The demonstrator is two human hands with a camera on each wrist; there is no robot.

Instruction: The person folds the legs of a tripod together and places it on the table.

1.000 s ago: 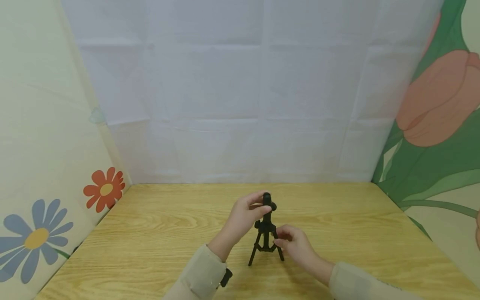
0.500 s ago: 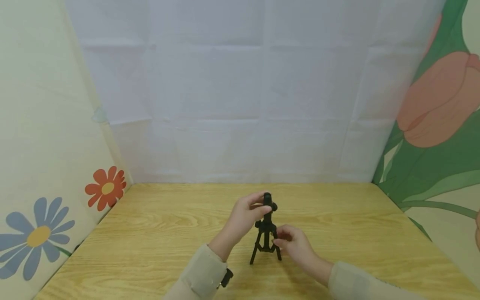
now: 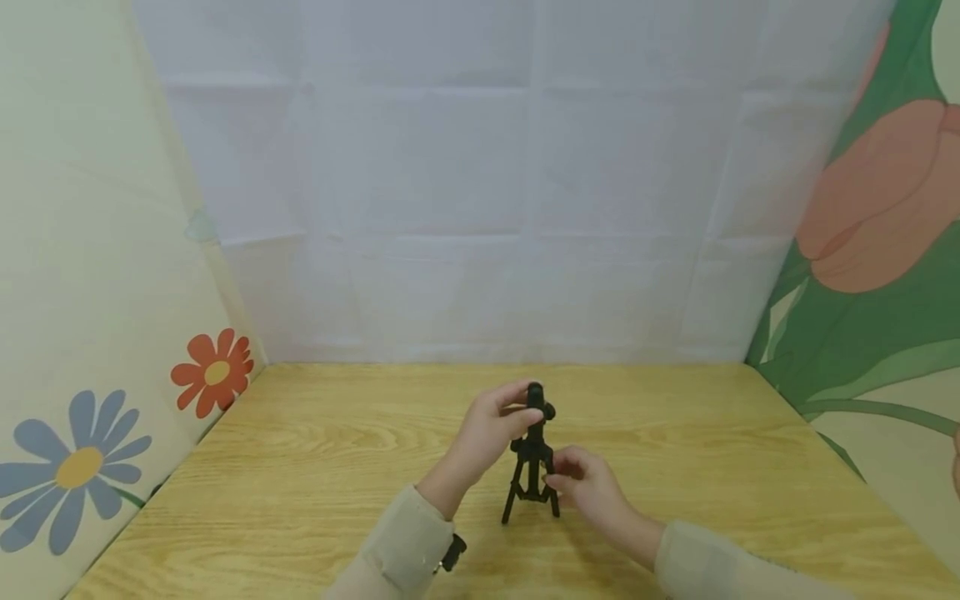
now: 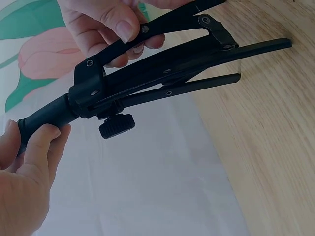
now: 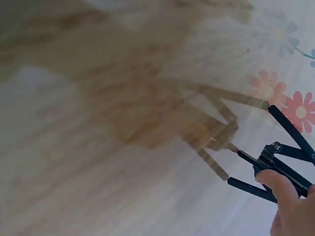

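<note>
Tripod (image 3: 533, 450) stands upright on the table (image 3: 337, 475), near half past five in the head view. The left hand (image 3: 487, 425), at its ten o'clock, curls fingers (image 4: 38, 152) round its column (image 4: 51, 114); the right hand (image 3: 591, 487), at four, pinches a leg (image 4: 170, 22). Only the left wrist view resolves rivets (image 4: 144, 29); only the right shows feet (image 5: 272, 110) meeting reflections (image 5: 236, 97).

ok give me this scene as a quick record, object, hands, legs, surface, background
object: black mini tripod, upright
left hand: grips the upper tube
right hand: pinches one leg
legs: partly spread
surface: wood-grain table
back: creased white cloth
left side: printed blue flower, red flower
right side: printed pink tulip
</note>
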